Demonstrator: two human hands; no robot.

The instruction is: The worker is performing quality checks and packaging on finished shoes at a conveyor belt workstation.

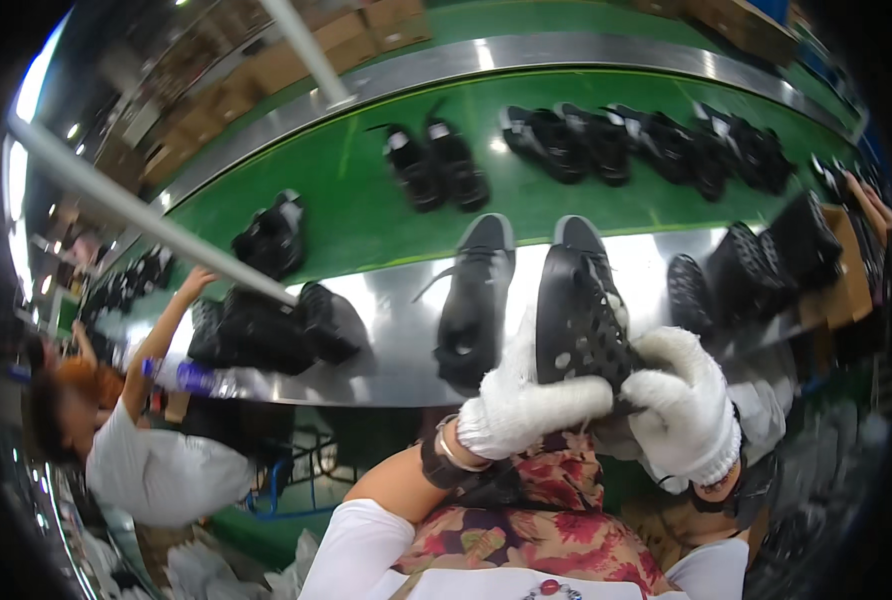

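A: Presently, what do both hands carry?

B: Both gloved hands hold one black shoe (576,320) above the near edge of the steel bench (396,340). My left hand (526,405) has its fingers closed under the heel end; my right hand (681,400) is wrapped around the side of the same shoe, sole turned toward me.

A: How will it handle?

B: I judge it light, with a soft upper that gives under pressure and a stiffer sole. The firm holds are the heel and the sole edge; the glove knit should keep it from slipping.

A: What lies around it?

B: A second black shoe (476,300) rests just left of it on the bench. More pairs (606,140) sit on the green conveyor belt (346,200) beyond. A co-worker's arm (161,330) reaches in at the left end.
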